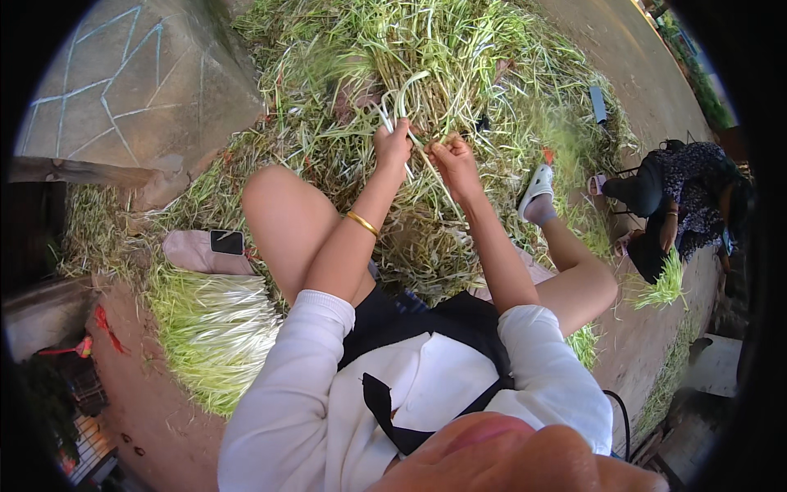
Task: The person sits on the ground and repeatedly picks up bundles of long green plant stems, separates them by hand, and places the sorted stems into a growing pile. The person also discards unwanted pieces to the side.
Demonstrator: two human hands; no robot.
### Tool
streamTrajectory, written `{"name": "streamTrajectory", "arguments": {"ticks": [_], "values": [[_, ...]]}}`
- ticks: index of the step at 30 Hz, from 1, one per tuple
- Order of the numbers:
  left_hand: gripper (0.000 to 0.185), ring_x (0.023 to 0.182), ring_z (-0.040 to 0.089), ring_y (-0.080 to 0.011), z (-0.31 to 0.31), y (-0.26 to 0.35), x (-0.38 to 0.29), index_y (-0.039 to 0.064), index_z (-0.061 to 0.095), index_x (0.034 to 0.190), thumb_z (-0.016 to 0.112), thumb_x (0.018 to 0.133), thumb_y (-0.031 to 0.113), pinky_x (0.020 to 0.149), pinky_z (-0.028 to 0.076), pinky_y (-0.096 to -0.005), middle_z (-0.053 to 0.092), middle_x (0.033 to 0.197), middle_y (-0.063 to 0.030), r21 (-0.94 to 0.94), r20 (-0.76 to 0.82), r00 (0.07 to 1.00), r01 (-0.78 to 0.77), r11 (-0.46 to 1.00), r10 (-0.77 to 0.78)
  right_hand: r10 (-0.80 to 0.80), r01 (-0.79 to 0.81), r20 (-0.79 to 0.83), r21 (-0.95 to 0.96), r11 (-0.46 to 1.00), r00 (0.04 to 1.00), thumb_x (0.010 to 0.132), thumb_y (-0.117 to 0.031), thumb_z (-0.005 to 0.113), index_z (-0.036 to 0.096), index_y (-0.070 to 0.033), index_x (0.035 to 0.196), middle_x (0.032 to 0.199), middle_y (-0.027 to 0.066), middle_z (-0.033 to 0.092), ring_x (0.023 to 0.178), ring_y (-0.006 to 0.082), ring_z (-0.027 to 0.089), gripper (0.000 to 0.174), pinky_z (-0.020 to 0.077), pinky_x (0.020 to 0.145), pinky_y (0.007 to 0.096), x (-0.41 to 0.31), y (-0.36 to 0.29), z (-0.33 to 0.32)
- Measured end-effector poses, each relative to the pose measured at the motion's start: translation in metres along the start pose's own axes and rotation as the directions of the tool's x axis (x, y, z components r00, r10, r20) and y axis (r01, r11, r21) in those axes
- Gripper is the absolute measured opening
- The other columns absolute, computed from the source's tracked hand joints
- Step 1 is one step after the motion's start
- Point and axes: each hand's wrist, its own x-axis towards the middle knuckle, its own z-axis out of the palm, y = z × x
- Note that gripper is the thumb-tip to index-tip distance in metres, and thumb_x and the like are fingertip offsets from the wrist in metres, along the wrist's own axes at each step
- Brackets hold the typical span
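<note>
My left hand (392, 147) is closed around a few long white-stemmed stalks (403, 98), whose curved ends stick up past the thumb. Just to its right, my right hand (456, 165) has its fingers curled in a pinch at the stalks' leaves; exactly what lies between the fingertips is partly hidden. A pale strand (438, 175) slants from the left hand down past the right one. Beneath both hands spreads a big heap of green leafy stalks (442, 43). Dry, brownish trimmings (418, 252) lie between my legs.
Beside my left knee is a neat pile of white-stemmed stalks (215, 332). A phone (227, 242) rests on a pinkish cloth bundle (184, 251). At right, a seated person (682, 190) holds a green bunch (665, 283). A concrete block (154, 92) stands upper left.
</note>
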Motion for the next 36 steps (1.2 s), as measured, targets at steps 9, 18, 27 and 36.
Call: {"name": "streamTrajectory", "arguments": {"ticks": [9, 18, 27, 36], "values": [[0.013, 0.051, 0.040, -0.0074, -0.045, 0.104, 0.044, 0.002, 0.049, 0.077, 0.048, 0.088, 0.009, 0.045, 0.030, -0.0256, 0.050, 0.068, -0.0018, -0.061, -0.348, 0.715, -0.662, 0.747, 0.606, 0.071, 0.126, 0.139, -0.978, 0.168, 0.988, 0.075, -0.007, 0.067, 0.050, 0.000, 0.081, 0.072, 0.0180, 0.054, 0.065, 0.0331, 0.054, 0.020, 0.0415, 0.060, 0.0389, -0.012, 0.020, -0.185], [0.010, 0.041, 0.031, -0.0044, -0.058, 0.084, 0.037, 0.006, 0.047, 0.088, 0.056, 0.088, 0.012, 0.035, 0.018, -0.0221, 0.053, 0.073, -0.0039, -0.184, -0.316, 0.929, -0.260, 0.948, 0.193, -0.297, 0.294, 0.180, -0.868, 0.401, 0.938, 0.082, -0.018, 0.062, 0.057, -0.006, 0.114, 0.111, 0.0170, 0.058, 0.093, 0.0342, 0.059, 0.034, 0.0464, 0.084, 0.0410, 0.008, -0.003, -0.054], [0.025, 0.045, 0.035, -0.0042, -0.073, 0.079, 0.037, 0.005, 0.050, 0.084, 0.059, 0.091, 0.027, 0.033, 0.020, -0.0191, 0.054, 0.074, -0.0041, -0.242, -0.307, 0.931, -0.280, 0.929, 0.200, 0.285, -0.158, 0.202, -0.481, 0.862, 0.937, 0.095, -0.022, 0.048, 0.058, -0.003, 0.089, 0.062, 0.0005, 0.049, 0.058, 0.0086, 0.045, 0.023, 0.0392, 0.053, 0.0275, 0.007, 0.025, 0.059], [0.024, 0.070, 0.059, -0.0229, -0.076, 0.065, 0.042, 0.004, 0.043, 0.098, 0.044, 0.097, 0.027, 0.078, 0.050, -0.0417, 0.046, 0.066, -0.0053, -0.216, -0.503, 0.825, -0.409, 0.887, 0.258, -0.200, 0.090, 0.081, -0.995, 0.036, 0.976, 0.085, -0.024, 0.060, 0.048, 0.001, 0.104, 0.104, 0.0242, 0.058, 0.090, 0.0413, 0.059, 0.033, 0.0486, 0.075, 0.0465, 0.137, 0.043, -0.001]]}}
